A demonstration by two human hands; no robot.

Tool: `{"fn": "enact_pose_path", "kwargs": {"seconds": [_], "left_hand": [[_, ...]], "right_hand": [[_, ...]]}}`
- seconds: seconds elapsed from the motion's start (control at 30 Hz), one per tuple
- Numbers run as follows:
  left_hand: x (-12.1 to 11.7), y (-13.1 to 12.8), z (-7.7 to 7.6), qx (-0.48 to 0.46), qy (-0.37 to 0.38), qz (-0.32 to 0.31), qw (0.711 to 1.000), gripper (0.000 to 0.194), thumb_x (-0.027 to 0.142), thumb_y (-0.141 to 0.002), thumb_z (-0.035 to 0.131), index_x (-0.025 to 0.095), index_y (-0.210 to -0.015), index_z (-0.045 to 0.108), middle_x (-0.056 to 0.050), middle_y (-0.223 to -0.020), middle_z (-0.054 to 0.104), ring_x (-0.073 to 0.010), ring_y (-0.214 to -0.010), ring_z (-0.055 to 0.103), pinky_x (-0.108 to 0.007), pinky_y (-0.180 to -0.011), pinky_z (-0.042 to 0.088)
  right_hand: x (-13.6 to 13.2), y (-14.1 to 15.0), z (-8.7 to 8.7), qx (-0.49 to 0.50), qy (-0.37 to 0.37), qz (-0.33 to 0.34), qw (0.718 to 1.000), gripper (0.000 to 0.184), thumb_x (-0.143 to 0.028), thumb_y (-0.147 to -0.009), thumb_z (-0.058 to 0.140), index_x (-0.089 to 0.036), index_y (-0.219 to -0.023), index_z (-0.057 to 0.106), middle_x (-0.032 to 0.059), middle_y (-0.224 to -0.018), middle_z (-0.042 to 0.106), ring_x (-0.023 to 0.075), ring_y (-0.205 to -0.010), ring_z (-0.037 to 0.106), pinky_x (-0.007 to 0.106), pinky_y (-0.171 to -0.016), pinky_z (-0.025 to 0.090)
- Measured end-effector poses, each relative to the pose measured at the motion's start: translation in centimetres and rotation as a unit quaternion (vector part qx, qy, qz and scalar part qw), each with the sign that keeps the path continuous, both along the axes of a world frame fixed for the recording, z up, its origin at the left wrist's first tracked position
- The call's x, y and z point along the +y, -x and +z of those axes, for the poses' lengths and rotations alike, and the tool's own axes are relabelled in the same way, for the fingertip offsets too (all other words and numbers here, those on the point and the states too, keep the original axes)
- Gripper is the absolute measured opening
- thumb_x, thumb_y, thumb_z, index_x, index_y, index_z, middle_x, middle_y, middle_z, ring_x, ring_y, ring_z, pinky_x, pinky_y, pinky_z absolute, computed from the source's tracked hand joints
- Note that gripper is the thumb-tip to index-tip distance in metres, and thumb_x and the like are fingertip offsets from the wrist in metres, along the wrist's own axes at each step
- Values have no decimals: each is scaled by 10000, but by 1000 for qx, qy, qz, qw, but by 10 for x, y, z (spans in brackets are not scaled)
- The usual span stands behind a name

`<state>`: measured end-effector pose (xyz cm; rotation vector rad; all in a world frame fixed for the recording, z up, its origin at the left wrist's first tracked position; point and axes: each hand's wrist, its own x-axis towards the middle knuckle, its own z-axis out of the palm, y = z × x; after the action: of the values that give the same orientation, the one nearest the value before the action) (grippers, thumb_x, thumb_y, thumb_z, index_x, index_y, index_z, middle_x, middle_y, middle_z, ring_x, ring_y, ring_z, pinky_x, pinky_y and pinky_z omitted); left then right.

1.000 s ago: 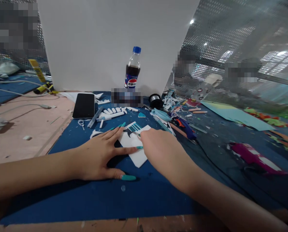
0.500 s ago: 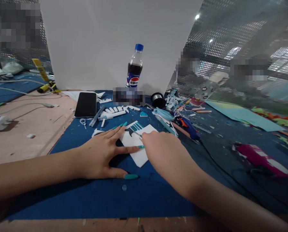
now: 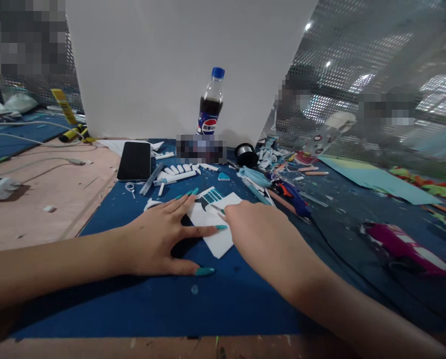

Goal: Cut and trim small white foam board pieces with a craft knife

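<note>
A tall white board (image 3: 148,70) is standing at the back, and a blue mat (image 3: 140,309) is spreading out in front of it, carrying the work. A cola bottle (image 3: 210,107) is standing before the board, well away from the hands.

The left hand (image 3: 163,239) is lying open with its fingers spread: the index finger is resting across the white card, the thumb is touching the mat, and the other fingertips are reaching the card's upper left edge. The right hand (image 3: 258,237) is curling closed around a slim tool, its grip mostly hidden by the back of the hand.

A dark phone (image 3: 134,161) is lying beyond the left hand. The white card (image 3: 217,242) is lying on the mat between the two hands, and the slim tool (image 3: 217,207) is pointing left over it, towards a dark curved mark (image 3: 203,204) just below some small teal blocks (image 3: 213,195).

The step in hand is seemingly fine work along that mark — cutting or scoring, perhaps, though whether the tip is touching is too small to tell. The next move is probably calling for firm left-hand pressure and a slow, controlled stroke — fingers staying clear of the tip.
</note>
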<state>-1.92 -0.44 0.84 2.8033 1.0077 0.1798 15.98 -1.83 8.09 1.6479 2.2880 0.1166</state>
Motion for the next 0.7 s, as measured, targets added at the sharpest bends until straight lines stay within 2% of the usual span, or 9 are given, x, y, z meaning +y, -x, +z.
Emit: {"fn": "enact_pose_path", "kwargs": {"seconds": [0.23,0.5,0.6,0.7], "left_hand": [[1,0,0,-7,2,-1,1000,654,683,-756,435,460,-1345,261,-82,-1506,83,-455,-1298,206,-620,-944,300],[1,1,0,-4,19,-2,1000,655,686,-760,422,466,-1349,237,-116,-1501,69,-464,-1301,170,-633,-931,307],[1,0,1,0,30,1,1000,655,682,-765,420,458,-1353,237,-98,-1506,48,-461,-1308,141,-635,-938,300],[-2,-3,3,9,34,12,999,654,669,-757,455,466,-1345,252,-85,-1508,31,-450,-1315,127,-624,-955,289]], "right_hand": [[-3,-2,-1,-2,16,6,1000,221,-9,-752,436,-152,-748,604,84,-699,640,227,-666,639,258,-472,297],[0,-8,-2,-18,13,15,1000,263,-8,-733,455,-169,-835,636,79,-707,639,231,-632,629,263,-467,319],[0,-12,0,-16,-4,8,1000,275,-20,-739,453,-186,-834,650,70,-685,638,223,-613,625,261,-450,300],[-1,-16,5,-12,-46,-30,998,288,-47,-753,461,-206,-902,649,69,-700,646,215,-579,615,252,-419,260]]}}
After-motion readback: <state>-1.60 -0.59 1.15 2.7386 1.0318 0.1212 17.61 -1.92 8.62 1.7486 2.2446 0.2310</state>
